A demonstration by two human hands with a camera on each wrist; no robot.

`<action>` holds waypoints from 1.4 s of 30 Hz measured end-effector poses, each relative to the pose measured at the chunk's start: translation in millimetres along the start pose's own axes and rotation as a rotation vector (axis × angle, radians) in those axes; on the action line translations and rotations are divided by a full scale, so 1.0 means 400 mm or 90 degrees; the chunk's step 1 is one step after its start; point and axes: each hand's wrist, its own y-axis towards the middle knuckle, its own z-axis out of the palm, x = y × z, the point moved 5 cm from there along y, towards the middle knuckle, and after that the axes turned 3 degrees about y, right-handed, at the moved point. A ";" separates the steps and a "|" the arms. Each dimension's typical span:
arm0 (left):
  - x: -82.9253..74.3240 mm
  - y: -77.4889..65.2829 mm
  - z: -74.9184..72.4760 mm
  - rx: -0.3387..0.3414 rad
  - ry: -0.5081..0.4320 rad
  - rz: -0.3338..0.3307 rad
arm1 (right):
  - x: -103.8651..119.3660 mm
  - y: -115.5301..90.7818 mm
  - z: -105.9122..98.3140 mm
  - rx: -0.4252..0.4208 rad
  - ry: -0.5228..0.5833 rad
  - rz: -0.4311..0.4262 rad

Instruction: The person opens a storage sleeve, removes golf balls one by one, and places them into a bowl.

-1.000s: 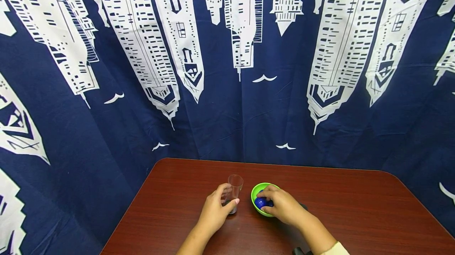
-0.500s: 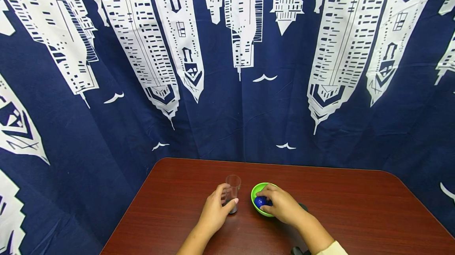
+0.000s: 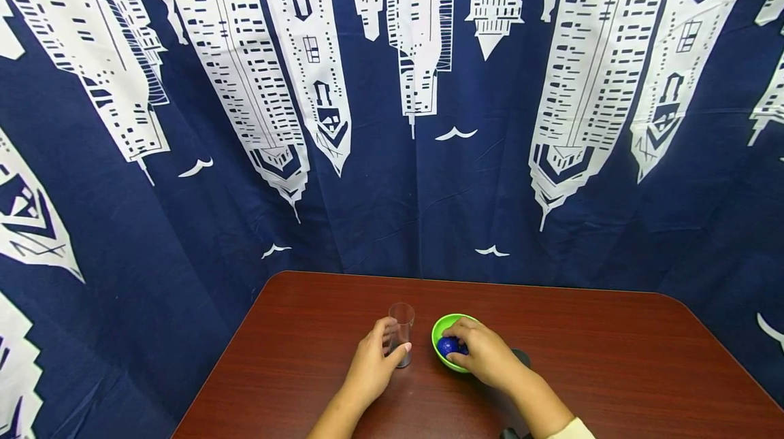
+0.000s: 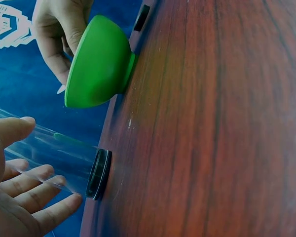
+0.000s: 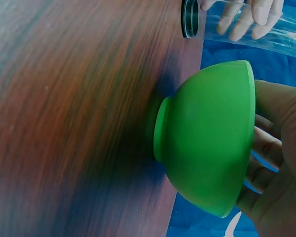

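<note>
A clear tall glass with a dark base stands on the table. My left hand holds it lightly, thumb on one side and fingers round the other. To its right sits a green bowl with blue textured balls inside; one blue ball shows at the left of my fingers. My right hand reaches over the rim, thumb and fingertips down in the bowl and bent about a blue ball, partly hidden by the hand. From the right wrist view, the bowl's wall hides the fingertips and the balls.
The reddish-brown wooden table spreads out around both hands. A dark object lies just behind the right wrist, mostly covered. Behind the table hangs a navy cloth printed with white buildings and birds.
The glass has shifted slightly left and stands straighter than a second ago, my left hand staying at it. My right hand has stayed in the bowl with hardly any motion.
</note>
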 end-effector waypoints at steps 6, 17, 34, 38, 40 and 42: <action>0.005 0.002 0.007 -0.002 -0.008 0.001 | 0.003 0.001 0.001 -0.005 -0.015 0.002; 0.017 0.002 0.018 -0.005 -0.017 0.008 | 0.005 -0.003 0.008 -0.015 -0.021 0.022; 0.020 0.001 0.040 0.048 -0.062 -0.025 | 0.010 -0.018 -0.002 -0.057 0.006 0.036; 0.023 0.003 0.035 0.046 -0.057 -0.035 | 0.012 -0.027 -0.013 -0.088 0.004 0.046; 0.020 0.004 0.021 0.028 -0.057 -0.040 | 0.010 -0.032 -0.020 -0.107 0.005 0.055; 0.015 0.006 0.003 0.006 -0.058 -0.044 | 0.007 -0.038 -0.031 -0.133 0.011 0.066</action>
